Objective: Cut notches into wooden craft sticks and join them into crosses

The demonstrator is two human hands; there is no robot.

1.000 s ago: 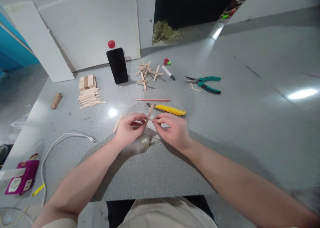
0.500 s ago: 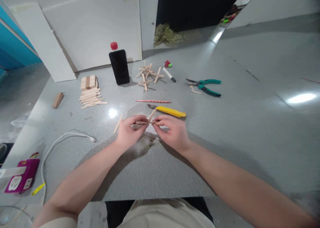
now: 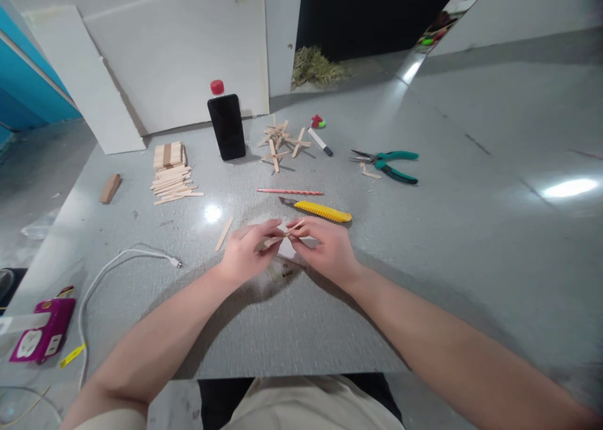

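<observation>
My left hand (image 3: 249,248) and my right hand (image 3: 325,248) meet above the table, fingertips pinched on wooden craft sticks (image 3: 273,241). One stick lies in the left fingers, and another slants up beside the right fingers; how they join is hidden. Just beyond my hands lies a yellow utility knife (image 3: 323,211) with its blade pointing left, and a red pencil (image 3: 289,191) behind it. A loose craft stick (image 3: 224,233) rests left of my left hand. Under my hands is a small clear piece (image 3: 282,270) that I cannot make out.
Piled craft sticks (image 3: 173,182) sit at left, crossed sticks (image 3: 277,141) at back centre. A phone (image 3: 226,127) leans on a red-capped bottle (image 3: 217,87). Green-handled pliers (image 3: 393,166) and a marker (image 3: 320,142) lie right. A white cable (image 3: 127,252) and purple box (image 3: 43,331) are left.
The upright stick between my hands has tipped to the right, toward my right fingers. My left fingers have shifted slightly, and the stick they hold now tilts. The view has moved a little.
</observation>
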